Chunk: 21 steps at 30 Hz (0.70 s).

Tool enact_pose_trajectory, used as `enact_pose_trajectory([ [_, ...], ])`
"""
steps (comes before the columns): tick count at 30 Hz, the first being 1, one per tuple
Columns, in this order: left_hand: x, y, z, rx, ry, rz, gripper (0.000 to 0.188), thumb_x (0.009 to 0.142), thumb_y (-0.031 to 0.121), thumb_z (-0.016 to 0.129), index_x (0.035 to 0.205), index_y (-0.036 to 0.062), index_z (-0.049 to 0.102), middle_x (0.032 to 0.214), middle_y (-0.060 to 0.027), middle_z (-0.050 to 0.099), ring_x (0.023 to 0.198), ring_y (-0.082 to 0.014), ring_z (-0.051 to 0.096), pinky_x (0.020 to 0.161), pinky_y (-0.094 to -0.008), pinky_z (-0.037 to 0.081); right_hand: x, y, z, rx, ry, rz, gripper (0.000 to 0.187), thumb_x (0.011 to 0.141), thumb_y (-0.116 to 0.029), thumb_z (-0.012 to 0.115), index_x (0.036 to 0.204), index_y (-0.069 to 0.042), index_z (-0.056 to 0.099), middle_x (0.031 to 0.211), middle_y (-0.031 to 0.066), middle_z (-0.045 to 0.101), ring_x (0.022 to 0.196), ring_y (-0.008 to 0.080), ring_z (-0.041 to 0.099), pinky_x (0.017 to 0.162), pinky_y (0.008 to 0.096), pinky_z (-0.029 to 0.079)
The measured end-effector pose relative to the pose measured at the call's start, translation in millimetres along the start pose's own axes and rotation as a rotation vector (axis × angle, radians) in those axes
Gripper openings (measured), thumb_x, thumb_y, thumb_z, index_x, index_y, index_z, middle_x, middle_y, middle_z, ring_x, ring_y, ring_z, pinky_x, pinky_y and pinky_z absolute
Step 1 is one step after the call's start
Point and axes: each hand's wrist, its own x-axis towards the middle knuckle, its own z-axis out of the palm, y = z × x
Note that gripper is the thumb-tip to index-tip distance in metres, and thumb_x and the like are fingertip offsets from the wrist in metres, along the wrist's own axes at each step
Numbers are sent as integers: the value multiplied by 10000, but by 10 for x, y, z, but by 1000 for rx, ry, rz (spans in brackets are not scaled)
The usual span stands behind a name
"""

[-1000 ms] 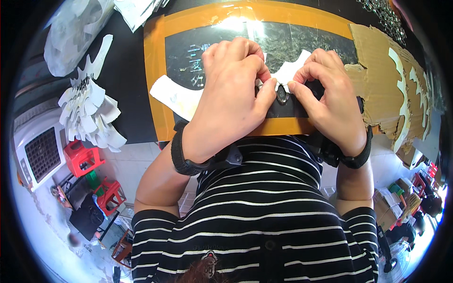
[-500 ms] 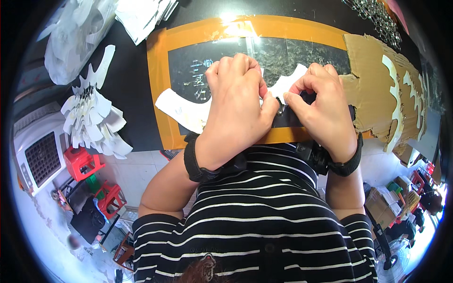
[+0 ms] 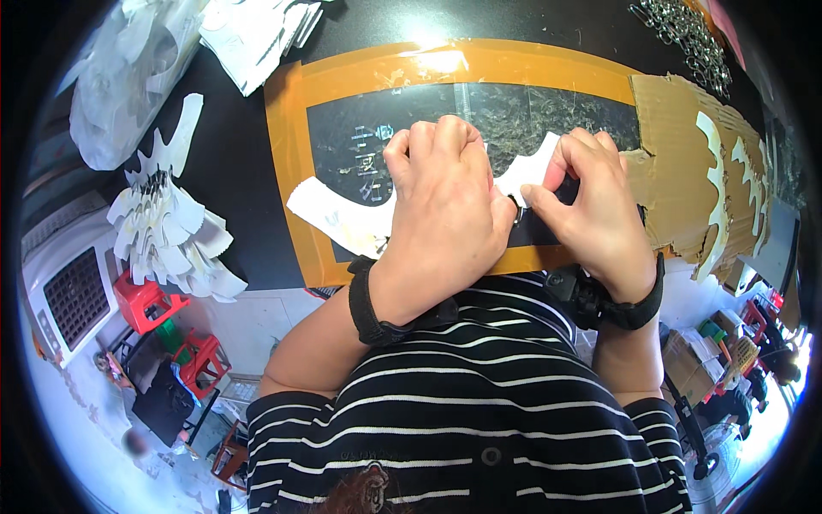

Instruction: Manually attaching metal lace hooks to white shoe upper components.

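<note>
A curved white fabric piece (image 3: 336,214) with a pinked end and scalloped edge lies across the dark mat in front of me. My left hand (image 3: 449,193) rests over its middle, fingers curled and pinching the piece near a small dark metal ring (image 3: 517,211). To the right, my right hand (image 3: 591,197) pinches the piece's other end between thumb and forefinger. The ring sits at the fabric's edge between my two thumbs; how it is fastened is hidden by my fingers.
Orange tape (image 3: 287,171) frames the mat. At left lies a pile of similar white pieces (image 3: 171,214), with plastic bags (image 3: 128,86) and white sheets (image 3: 253,38) behind. Cardboard (image 3: 676,163) at right carries more pieces (image 3: 715,188); metal rings (image 3: 681,38) are heaped at back right.
My right thumb has shifted slightly up along the fabric, away from the ring. My left thumb has closed in nearer the ring. The whole view has tilted slightly.
</note>
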Motion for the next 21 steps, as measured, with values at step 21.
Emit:
enact_pose_trajectory([
  [21,-42,50,-322,-436,131,278,96,769,6,689,818,16,608,1205,-152,566,1170,-254,511,977,-370,405,-322,-31,107,1377,284,-250,378,843,96,677,999,-88,387,973,40,545,973,131,591,835,276,500],
])
